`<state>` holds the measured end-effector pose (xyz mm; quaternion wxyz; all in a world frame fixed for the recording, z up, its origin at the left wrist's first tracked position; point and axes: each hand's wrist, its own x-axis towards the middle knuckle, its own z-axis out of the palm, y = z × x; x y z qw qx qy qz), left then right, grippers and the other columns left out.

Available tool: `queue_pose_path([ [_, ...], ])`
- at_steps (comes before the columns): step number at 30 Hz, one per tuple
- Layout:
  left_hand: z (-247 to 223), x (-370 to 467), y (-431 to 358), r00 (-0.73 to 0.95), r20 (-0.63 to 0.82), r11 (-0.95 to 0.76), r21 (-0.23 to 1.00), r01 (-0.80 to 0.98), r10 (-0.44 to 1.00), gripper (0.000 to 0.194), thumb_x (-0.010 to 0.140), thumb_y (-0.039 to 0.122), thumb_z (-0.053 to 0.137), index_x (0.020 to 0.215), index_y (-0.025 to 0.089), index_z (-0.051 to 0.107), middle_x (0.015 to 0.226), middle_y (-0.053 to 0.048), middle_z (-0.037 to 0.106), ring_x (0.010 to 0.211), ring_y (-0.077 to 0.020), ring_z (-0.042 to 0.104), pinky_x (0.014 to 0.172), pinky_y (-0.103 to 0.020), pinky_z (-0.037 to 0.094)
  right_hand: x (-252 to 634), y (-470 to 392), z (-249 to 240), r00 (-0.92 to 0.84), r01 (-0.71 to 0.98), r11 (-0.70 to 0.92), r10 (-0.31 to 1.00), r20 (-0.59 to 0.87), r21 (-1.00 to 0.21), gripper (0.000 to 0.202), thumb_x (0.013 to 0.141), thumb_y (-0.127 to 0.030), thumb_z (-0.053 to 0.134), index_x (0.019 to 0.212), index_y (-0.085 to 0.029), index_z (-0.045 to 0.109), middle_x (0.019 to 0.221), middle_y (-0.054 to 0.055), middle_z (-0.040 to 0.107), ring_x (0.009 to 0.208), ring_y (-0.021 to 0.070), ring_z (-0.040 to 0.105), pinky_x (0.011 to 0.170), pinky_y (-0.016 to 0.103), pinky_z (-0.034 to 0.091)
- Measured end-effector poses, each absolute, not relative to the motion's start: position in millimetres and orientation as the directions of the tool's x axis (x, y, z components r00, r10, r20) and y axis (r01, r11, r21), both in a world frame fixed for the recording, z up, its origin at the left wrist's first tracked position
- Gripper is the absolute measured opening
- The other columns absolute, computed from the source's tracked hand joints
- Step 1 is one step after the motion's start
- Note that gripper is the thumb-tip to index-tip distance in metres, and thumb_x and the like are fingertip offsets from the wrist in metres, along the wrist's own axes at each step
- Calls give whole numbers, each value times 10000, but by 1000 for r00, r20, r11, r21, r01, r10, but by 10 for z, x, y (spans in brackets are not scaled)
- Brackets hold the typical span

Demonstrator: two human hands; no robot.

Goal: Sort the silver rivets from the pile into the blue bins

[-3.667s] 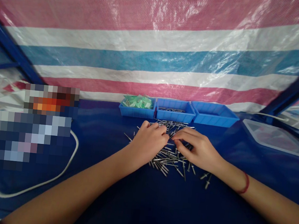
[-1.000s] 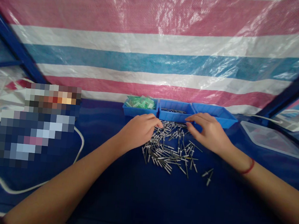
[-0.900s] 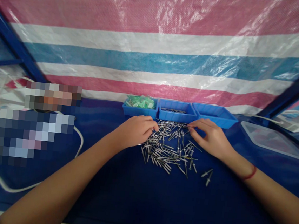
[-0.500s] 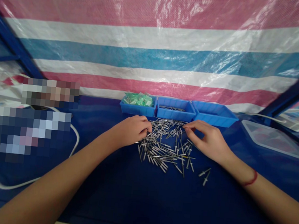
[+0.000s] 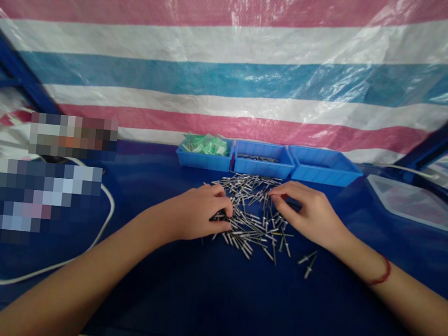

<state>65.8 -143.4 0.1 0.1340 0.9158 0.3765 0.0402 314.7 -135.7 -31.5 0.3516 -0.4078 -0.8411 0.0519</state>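
Underneath: we record one smooth dark-blue tabletop point(image 5: 211, 304).
Middle: heaped slim silver metal rivets point(image 5: 243, 237); two loose rivets point(image 5: 309, 270) nearby, right.
Back: three blue rectangular plastic bins point(image 5: 263, 168), in a row.
Left: looped white cable point(image 5: 111, 211).
Right: flat translucent plastic piece point(image 5: 414, 204).

Forward, downward head view over tabletop point(image 5: 211, 299)

Rivets point(image 5: 237, 237) partly hidden by left fingers point(image 5: 223, 204), right fingers point(image 5: 290, 189) with hold unclear, pixelated patch point(image 5: 42, 198) obscuring left side
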Motion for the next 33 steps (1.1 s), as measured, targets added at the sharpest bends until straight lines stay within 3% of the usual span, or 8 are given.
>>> queue_pose_path([
  [2,-19,679,-1427,718,-10,-691,262,673,696,186,870,345,528,949,201,615,992,-52,541,952,-207,524,847,-340,410,3172,-1339,-309,-372,664,626,751,546,-409,128,837,-225,531,833,-203,657,847,37,703,784,185,653,695,313,511],
  [5,-45,681,-1407,700,20,-683,238,690,714,209,879,346,516,1005,200,595,1031,-61,548,964,-216,518,838,-346,421,3265,-1261,-294,-167,675,510,809,563,-533,132,828,-263,543,852,-208,660,854,39,707,759,190,656,649,306,513],
  [10,-127,657,-1361,655,108,-663,173,728,748,354,889,390,479,1197,221,521,1191,-97,526,1048,-249,503,896,-420,415,3463,-1115,-274,92,612,401,820,564,-682,109,786,-194,524,789,-207,633,780,30,699,714,187,656,620,301,515],
  [16,-314,693,-1385,554,120,-566,119,816,824,518,884,578,366,1335,327,412,1452,-91,330,1313,-362,294,996,-602,285,3487,-1096,-324,12,735,380,820,572,-561,169,750,-136,478,744,-208,631,779,28,698,693,190,638,578,300,482],
  [22,-444,785,-1436,539,102,-548,142,824,836,486,915,532,336,1384,408,309,1522,-48,200,1369,-364,198,1031,-633,213,3495,-1067,-387,-46,763,394,824,565,-512,182,753,-137,459,752,-199,630,784,28,690,686,184,620,608,310,479],
  [29,-409,814,-1401,526,107,-537,141,832,844,478,906,526,366,1365,393,351,1509,-46,232,1366,-366,204,1019,-658,215,3397,-1154,-336,-196,703,505,815,545,-501,204,731,-86,441,655,-217,577,733,15,662,733,179,615,707,317,477],
  [33,-294,878,-1458,601,286,-656,164,736,746,418,897,470,432,1275,304,500,1421,-85,370,1307,-341,308,1021,-577,295,3311,-1239,-285,-287,622,572,802,524,-535,222,732,-85,433,597,-221,545,711,17,653,717,174,604,698,315,474],
])
